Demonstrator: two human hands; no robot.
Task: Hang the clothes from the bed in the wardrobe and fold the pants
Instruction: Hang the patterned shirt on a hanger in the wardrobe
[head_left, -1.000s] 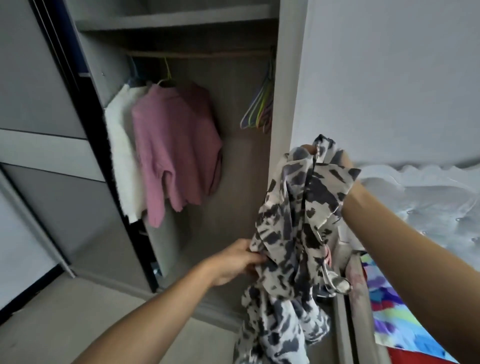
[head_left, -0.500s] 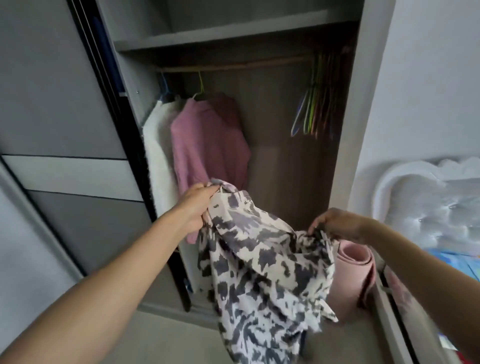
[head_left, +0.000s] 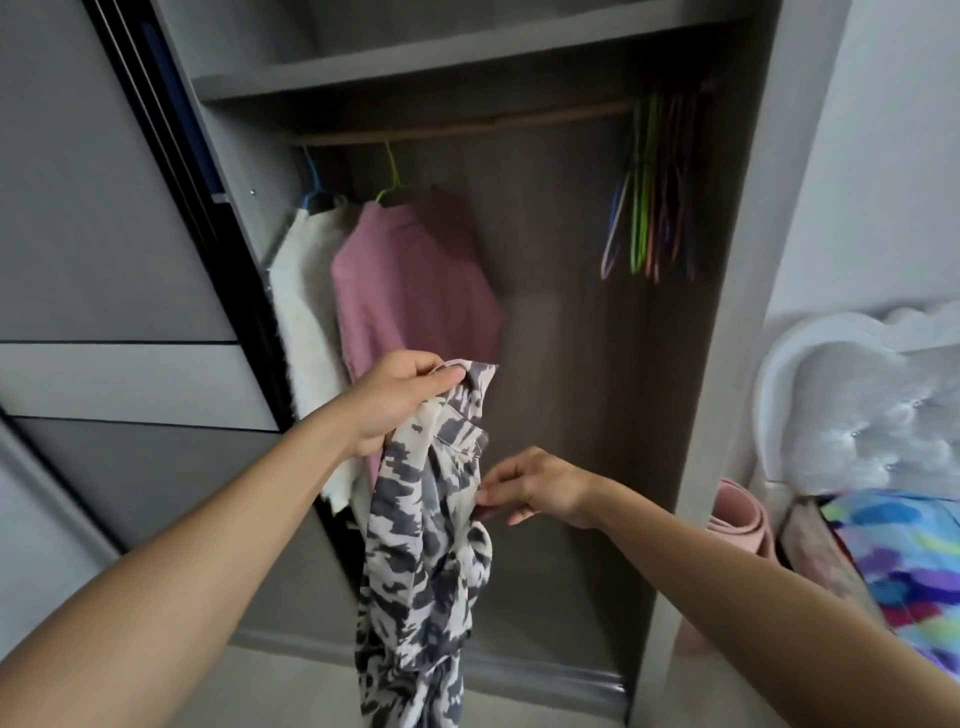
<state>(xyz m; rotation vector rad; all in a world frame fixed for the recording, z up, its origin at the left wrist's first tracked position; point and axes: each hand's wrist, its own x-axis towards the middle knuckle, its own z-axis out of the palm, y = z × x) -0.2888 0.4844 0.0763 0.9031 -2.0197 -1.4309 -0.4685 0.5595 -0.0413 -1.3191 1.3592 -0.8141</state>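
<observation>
Left hand (head_left: 395, 400) grips patterned shirt (head_left: 421, 571), right hand (head_left: 535, 486) pinches it; wardrobe (head_left: 597, 364) holds pink top (head_left: 415, 291)

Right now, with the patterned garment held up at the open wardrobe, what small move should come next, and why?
Probably lift the right hand to the empty hangers bunched at the right end of the rail and take one. The patterned garment hangs from the left hand with no hanger in it, and the right hand only meets its edge, so it looks free.
</observation>
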